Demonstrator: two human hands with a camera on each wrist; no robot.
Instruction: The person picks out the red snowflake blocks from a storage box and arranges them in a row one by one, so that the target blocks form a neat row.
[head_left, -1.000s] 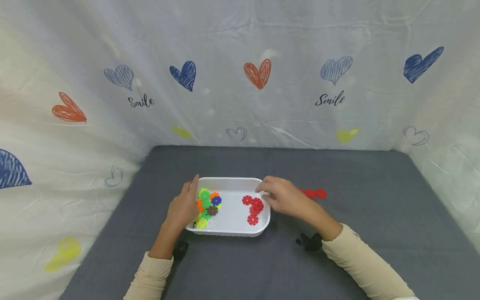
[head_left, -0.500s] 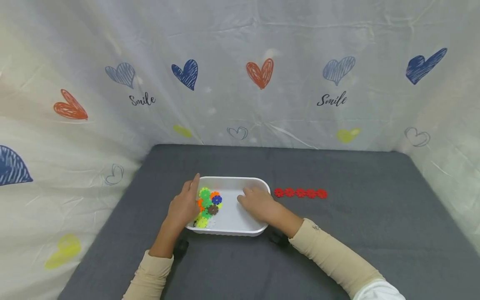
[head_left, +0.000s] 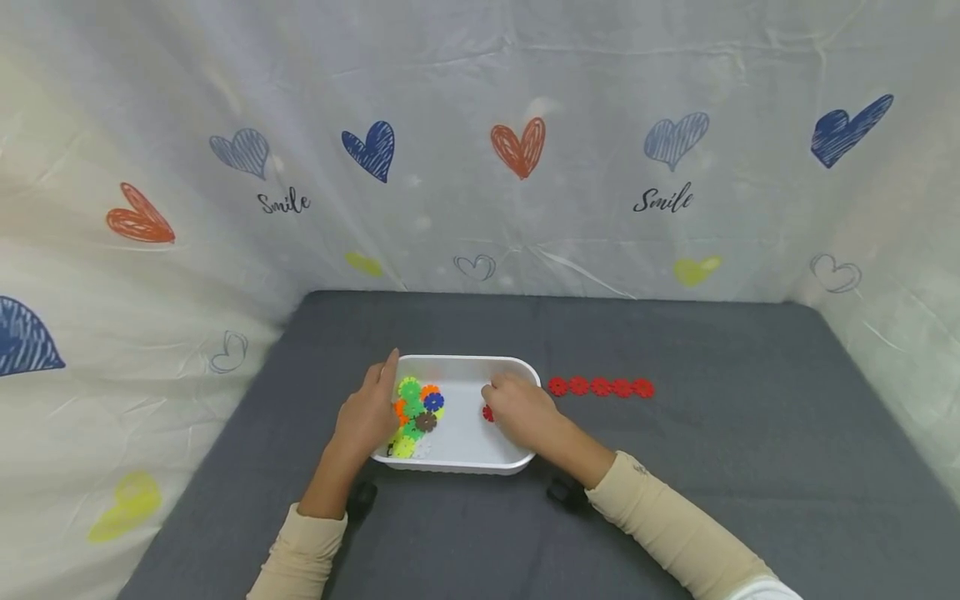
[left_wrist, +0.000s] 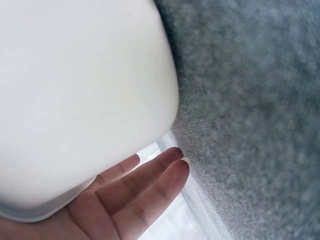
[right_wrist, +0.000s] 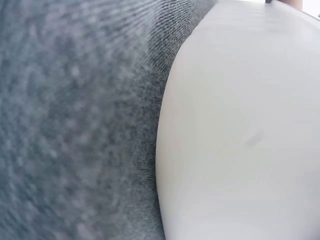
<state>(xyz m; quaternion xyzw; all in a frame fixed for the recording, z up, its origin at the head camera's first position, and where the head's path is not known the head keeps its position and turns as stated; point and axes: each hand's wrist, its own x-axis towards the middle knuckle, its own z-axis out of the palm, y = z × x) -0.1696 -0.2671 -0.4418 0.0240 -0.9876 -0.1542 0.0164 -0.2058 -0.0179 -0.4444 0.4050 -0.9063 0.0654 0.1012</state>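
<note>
A white plastic tray (head_left: 459,467) stands on the grey cloth. My left hand (head_left: 366,412) lies along its left end; in the left wrist view the fingers (left_wrist: 155,197) stretch nearly straight beside the outer wall. Inside the tray's right half is my right hand (head_left: 521,408), back upward, over the red pieces. Part of one red snowflake disc (head_left: 488,413) shows at its edge. Its fingertips are hidden, so I cannot tell whether they hold a disc. Green, yellow, orange, blue and brown snowflake discs (head_left: 412,408) lie in the tray's left part.
Right of the tray, a straight row of several red snowflake discs (head_left: 600,387) lies on the cloth. Dark wrist devices (head_left: 567,492) show beneath the forearms. A white curtain (head_left: 480,225) printed with hearts stands behind the table and at its sides.
My right hand has come leftward from the tray's right rim to over the red discs, then shifted slightly, showing one disc's edge. The red row is now uncovered. My left hand stays put.
</note>
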